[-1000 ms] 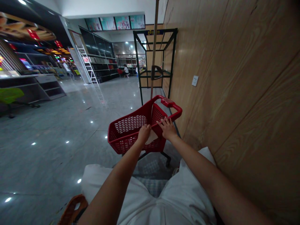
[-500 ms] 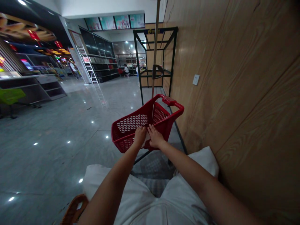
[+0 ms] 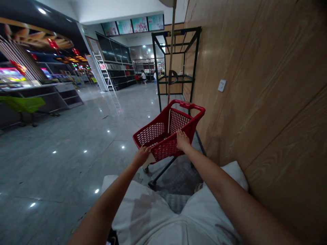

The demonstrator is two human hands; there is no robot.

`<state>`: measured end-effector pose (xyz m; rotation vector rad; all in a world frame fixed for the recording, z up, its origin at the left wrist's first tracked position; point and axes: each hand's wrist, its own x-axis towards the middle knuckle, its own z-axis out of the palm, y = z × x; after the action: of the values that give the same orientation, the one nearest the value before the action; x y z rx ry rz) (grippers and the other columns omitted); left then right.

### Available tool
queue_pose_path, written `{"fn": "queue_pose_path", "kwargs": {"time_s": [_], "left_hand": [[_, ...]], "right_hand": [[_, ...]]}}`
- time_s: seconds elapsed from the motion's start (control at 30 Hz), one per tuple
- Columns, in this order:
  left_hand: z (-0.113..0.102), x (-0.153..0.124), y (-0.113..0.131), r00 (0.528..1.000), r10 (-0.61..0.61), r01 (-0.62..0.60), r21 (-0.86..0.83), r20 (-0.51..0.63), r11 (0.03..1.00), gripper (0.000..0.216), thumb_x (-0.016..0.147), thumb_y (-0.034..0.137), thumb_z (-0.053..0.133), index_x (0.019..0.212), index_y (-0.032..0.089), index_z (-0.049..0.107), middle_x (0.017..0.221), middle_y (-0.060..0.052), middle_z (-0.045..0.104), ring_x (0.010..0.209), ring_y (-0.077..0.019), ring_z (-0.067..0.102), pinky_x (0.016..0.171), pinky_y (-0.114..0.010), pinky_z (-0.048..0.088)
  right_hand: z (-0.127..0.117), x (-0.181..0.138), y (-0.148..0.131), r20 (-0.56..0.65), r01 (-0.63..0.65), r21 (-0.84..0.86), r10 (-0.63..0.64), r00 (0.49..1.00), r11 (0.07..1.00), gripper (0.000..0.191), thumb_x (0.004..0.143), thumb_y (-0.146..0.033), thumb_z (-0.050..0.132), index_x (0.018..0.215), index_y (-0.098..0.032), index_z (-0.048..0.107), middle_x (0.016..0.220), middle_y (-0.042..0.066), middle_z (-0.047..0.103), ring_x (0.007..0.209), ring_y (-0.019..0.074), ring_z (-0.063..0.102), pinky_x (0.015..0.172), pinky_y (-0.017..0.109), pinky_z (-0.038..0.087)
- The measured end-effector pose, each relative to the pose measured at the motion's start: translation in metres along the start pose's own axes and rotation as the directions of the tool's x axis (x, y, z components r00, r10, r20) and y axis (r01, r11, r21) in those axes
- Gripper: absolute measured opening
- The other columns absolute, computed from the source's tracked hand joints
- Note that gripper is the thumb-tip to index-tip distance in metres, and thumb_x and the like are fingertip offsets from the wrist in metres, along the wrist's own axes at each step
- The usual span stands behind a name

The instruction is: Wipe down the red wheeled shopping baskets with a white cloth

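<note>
Both hands grip the red cart (image 3: 168,131): left hand (image 3: 142,156) pinches a white cloth (image 3: 149,160) against its near corner, right hand (image 3: 182,141) presses flat on the rim, steadying it.

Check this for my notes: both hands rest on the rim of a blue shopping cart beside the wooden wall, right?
Not quite: the head view shows the shopping cart is red, not blue. The left hand and right hand do rest on its rim, beside the wooden wall.

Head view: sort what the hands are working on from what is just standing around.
In hand:
- red cart
- left hand at its near corner, with a white cloth
- right hand on its rim

Standing around:
- black metal rack
- ladder
- green chair
- wall socket
</note>
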<state>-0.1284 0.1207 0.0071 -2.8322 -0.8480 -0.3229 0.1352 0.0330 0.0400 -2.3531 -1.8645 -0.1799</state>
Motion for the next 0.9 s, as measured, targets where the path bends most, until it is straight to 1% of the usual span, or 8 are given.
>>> {"fn": "queue_pose_path", "kwargs": {"time_s": [0.23,0.3,0.4,0.53,0.63,0.7,0.8,0.9], "left_hand": [[0.019,0.029,0.057,0.997,0.052,-0.054,-0.019,-0.057,0.998,0.032,0.089,0.011,0.039,0.116,0.014,0.056,0.115,-0.012,0.057,0.107,-0.0221,0.053,0.106,-0.046,0.034],[0.022,0.035,0.061,0.991,0.123,-0.126,-0.078,-0.043,0.989,0.034,0.088,0.010,0.041,0.119,0.016,0.054,0.115,-0.010,0.058,0.109,-0.0206,0.053,0.106,-0.044,0.035],[0.024,0.040,0.047,0.970,0.242,-0.238,-0.156,0.003,0.959,0.030,0.087,0.009,0.046,0.113,0.019,0.057,0.112,-0.007,0.060,0.110,-0.0190,0.053,0.106,-0.041,0.036],[0.020,0.046,0.012,0.977,0.213,-0.203,-0.188,0.034,0.961,0.023,0.087,0.011,0.049,0.106,0.017,0.061,0.107,-0.008,0.061,0.104,-0.0183,0.054,0.098,-0.037,0.042],[0.015,0.051,0.004,0.983,0.173,-0.161,-0.161,0.064,0.974,0.021,0.087,0.011,0.048,0.102,0.016,0.062,0.105,-0.008,0.061,0.102,-0.0187,0.054,0.098,-0.036,0.042],[0.013,0.054,0.017,0.983,0.172,-0.161,-0.147,0.065,0.976,0.019,0.088,0.013,0.047,0.098,0.015,0.063,0.103,-0.009,0.062,0.101,-0.0196,0.053,0.097,-0.037,0.041],[0.015,0.061,0.055,0.976,0.216,-0.208,-0.152,0.038,0.966,0.020,0.089,0.016,0.046,0.100,0.016,0.063,0.102,-0.008,0.062,0.102,-0.0201,0.052,0.098,-0.038,0.039],[0.019,0.067,0.084,0.957,0.288,-0.282,-0.169,0.013,0.944,0.021,0.090,0.017,0.047,0.103,0.017,0.062,0.103,-0.006,0.061,0.102,-0.0193,0.052,0.101,-0.037,0.037]], "right_hand": [[0.028,-0.015,-0.068,0.061,0.315,0.126,-0.324,0.944,0.941,0.078,0.070,-0.019,0.057,0.141,0.002,0.032,0.149,0.021,0.030,0.140,0.0269,0.021,0.115,0.038,0.016],[0.031,-0.027,-0.062,0.026,0.328,0.156,-0.335,0.942,0.932,0.075,0.071,-0.016,0.054,0.141,0.001,0.032,0.149,0.019,0.031,0.141,0.0254,0.019,0.115,0.038,0.017],[0.026,-0.040,-0.028,-0.016,0.348,0.168,-0.351,0.936,0.922,0.072,0.071,-0.009,0.049,0.141,-0.006,0.035,0.148,0.014,0.035,0.140,0.0213,0.022,0.115,0.038,0.019],[0.015,-0.047,0.010,-0.002,0.295,0.124,-0.297,0.955,0.947,0.068,0.071,-0.008,0.048,0.139,-0.009,0.040,0.146,0.014,0.038,0.138,0.0197,0.027,0.115,0.039,0.019],[0.016,-0.055,0.008,0.018,0.193,0.066,-0.195,0.981,0.979,0.071,0.072,-0.012,0.051,0.140,-0.005,0.036,0.149,0.017,0.032,0.140,0.0229,0.024,0.115,0.040,0.017],[0.023,-0.065,-0.008,0.030,0.128,0.045,-0.129,0.991,0.991,0.076,0.070,-0.016,0.055,0.142,-0.003,0.033,0.151,0.020,0.026,0.141,0.0282,0.018,0.115,0.044,0.014],[0.041,-0.081,-0.036,0.011,0.085,0.053,-0.085,0.996,0.995,0.085,0.068,-0.022,0.059,0.144,-0.001,0.027,0.151,0.023,0.023,0.141,0.0354,0.010,0.114,0.054,0.008],[0.054,-0.092,-0.043,-0.053,0.073,0.049,-0.071,0.996,0.996,0.085,0.072,-0.022,0.055,0.146,0.000,0.020,0.151,0.023,0.024,0.141,0.0356,0.012,0.114,0.055,0.005]]}}
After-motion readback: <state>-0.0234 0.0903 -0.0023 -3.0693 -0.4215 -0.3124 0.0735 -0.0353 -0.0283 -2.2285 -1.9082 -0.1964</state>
